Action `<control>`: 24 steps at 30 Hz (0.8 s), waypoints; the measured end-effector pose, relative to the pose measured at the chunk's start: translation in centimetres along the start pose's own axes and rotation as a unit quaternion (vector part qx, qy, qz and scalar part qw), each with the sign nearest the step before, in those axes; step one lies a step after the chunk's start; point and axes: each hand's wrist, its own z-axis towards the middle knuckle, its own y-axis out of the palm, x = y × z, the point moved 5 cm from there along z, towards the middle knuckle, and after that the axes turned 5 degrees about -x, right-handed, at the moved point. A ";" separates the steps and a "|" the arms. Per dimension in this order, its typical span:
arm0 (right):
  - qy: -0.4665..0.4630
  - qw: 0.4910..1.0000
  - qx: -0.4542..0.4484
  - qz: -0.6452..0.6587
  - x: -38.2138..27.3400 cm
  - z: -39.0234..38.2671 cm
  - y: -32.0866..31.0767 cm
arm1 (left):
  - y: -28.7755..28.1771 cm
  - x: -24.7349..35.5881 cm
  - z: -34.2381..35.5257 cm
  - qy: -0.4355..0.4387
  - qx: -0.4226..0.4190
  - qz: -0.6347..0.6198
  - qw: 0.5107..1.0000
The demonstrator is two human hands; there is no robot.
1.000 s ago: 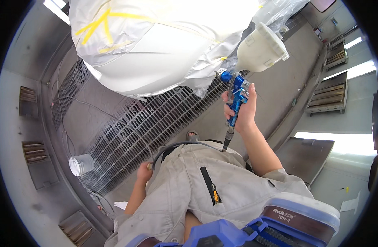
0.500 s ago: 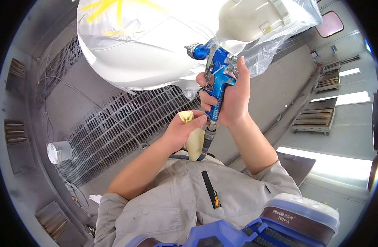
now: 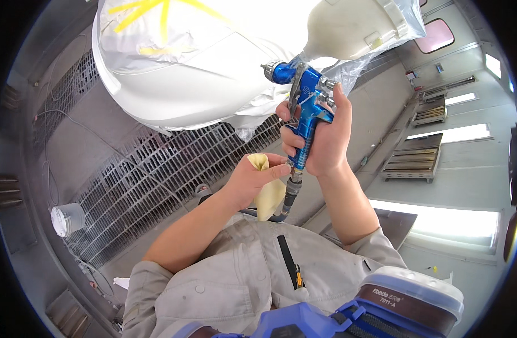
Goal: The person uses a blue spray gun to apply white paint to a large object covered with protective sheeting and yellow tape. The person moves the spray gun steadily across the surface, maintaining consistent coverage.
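Observation:
My right hand grips a blue spray gun, upright, its nozzle pointing left and a milky plastic cup on top. My left hand holds a pale yellow cloth, thumb and fingertips at the gun's lower end, beside the hose fitting. Behind the gun, at the top, is a large white body panel with masking sheet and yellow tape, plus clear plastic film at its right.
A floor grate runs below the panel, with a white bucket and loose hoses at its left. The booth's right wall carries slatted metal racks, light strips and a pinkish window. A blue respirator shows at the bottom.
Since a second ago my left hand has risen from the hose to the gun's base with the cloth. The gun is nearer and more upright, slightly further right than half a second ago.

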 end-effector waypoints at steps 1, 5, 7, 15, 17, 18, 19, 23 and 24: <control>0.001 1.000 0.005 -0.010 0.0 0.4 0.6 | -0.3 0.3 0.0 -0.003 -0.003 -0.009 1.000; -0.029 0.995 0.039 -0.090 -0.6 0.7 2.8 | -0.7 1.7 0.1 -0.005 -0.050 -0.038 0.998; -0.059 0.989 0.044 -0.128 -1.1 0.9 4.0 | -1.0 2.5 0.3 -0.010 -0.072 -0.055 0.996; -0.006 0.990 0.075 -0.118 -0.7 1.6 6.1 | -2.1 3.9 -0.2 -0.036 -0.104 -0.077 0.991; -0.005 0.989 0.078 -0.124 -0.3 1.8 6.6 | -2.6 4.1 -0.4 -0.045 -0.123 -0.086 0.988; -0.007 0.989 0.081 -0.127 -0.3 1.8 6.8 | -2.7 4.1 -0.5 -0.053 -0.132 -0.091 0.986; -0.009 0.988 0.079 -0.132 -0.1 1.9 7.1 | -3.0 4.1 -0.5 -0.052 -0.135 -0.088 0.986; -0.008 0.984 0.093 -0.148 0.4 2.3 7.8 | -3.8 4.2 -0.5 -0.048 -0.137 -0.074 0.987; -0.011 0.983 0.096 -0.153 0.4 2.4 8.0 | -4.0 4.1 -0.5 -0.054 -0.130 -0.073 0.987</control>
